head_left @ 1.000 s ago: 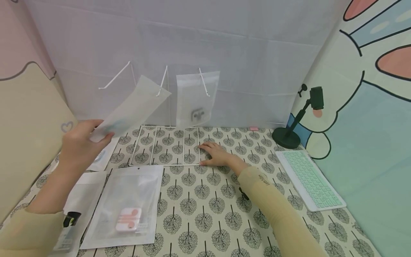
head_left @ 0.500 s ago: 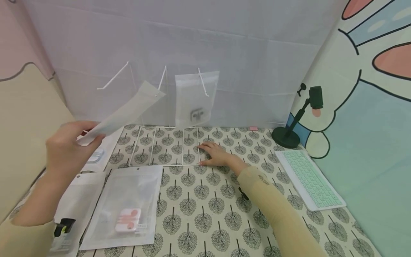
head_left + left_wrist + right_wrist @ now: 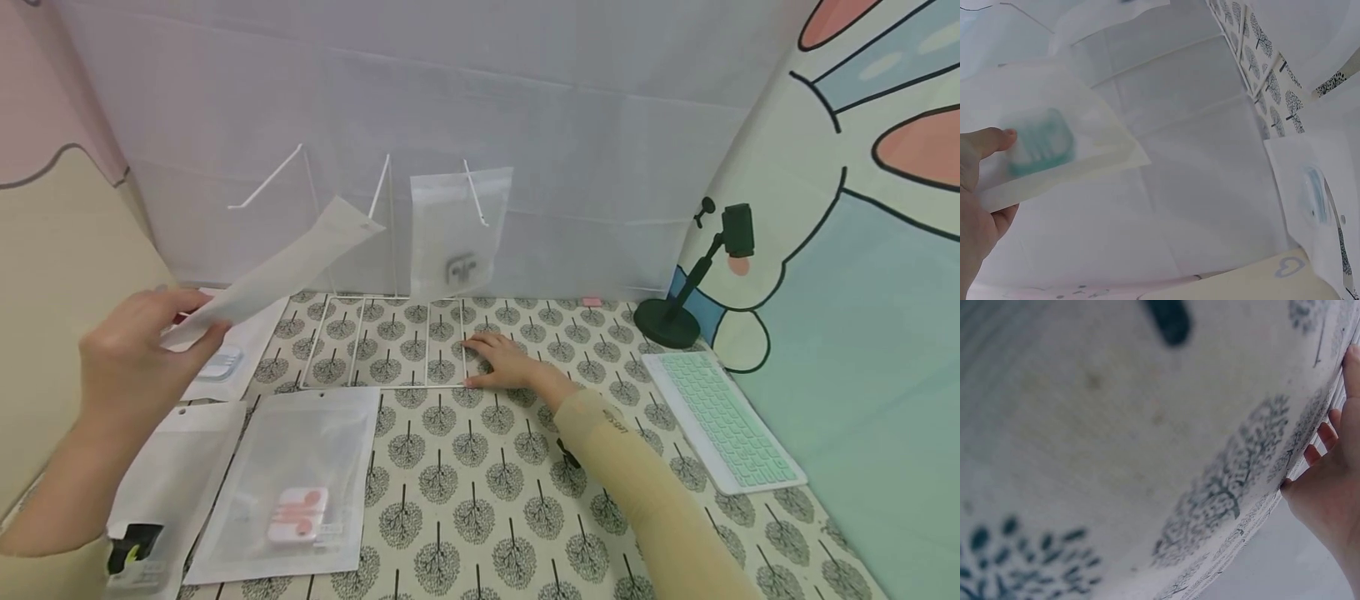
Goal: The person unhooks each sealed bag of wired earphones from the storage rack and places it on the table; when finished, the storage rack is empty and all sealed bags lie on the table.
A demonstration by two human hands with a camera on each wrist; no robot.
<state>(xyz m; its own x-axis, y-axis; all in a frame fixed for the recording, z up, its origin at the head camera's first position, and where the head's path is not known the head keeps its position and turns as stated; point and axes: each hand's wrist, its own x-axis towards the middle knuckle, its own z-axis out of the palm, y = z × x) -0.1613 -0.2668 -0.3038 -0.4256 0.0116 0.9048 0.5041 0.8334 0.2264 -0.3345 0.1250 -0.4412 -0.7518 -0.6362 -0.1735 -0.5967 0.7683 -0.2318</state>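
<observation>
Tablecloth (image 3: 480,517), cream with a dark tree print: spread under your work.
White wire rack (image 3: 428,342), one: base flat on the cloth, three hooks rising along the back.
Right arm, yours, in a yellow sleeve (image 3: 637,475): reaches in from the lower right, low over the cloth.
Flat pouches, frosted: one (image 3: 315,450) lies in front of the rack, others beside it at your left.
Keyboard (image 3: 723,421), white with mint keys: angled at the far right.
Held pouch (image 3: 270,275), frosted: aslant in the air at your left, lower end in your grasp, holed upper end at the tip of the middle hook; whether the hook passes through, the views do not settle.
Hung pouch (image 3: 450,225): on the right-hand hook.
Left hand (image 3: 138,350), yours: raised above the flat pouches, pinching the held pouch, thumb on one face, fingers on the other.
Right hand (image 3: 501,360), yours: fingers loosely spread, gripping nothing, fingertips and thumb resting at the rack's right end.
Teal case (image 3: 1041,140): inside the held pouch, blurred by the film.
</observation>
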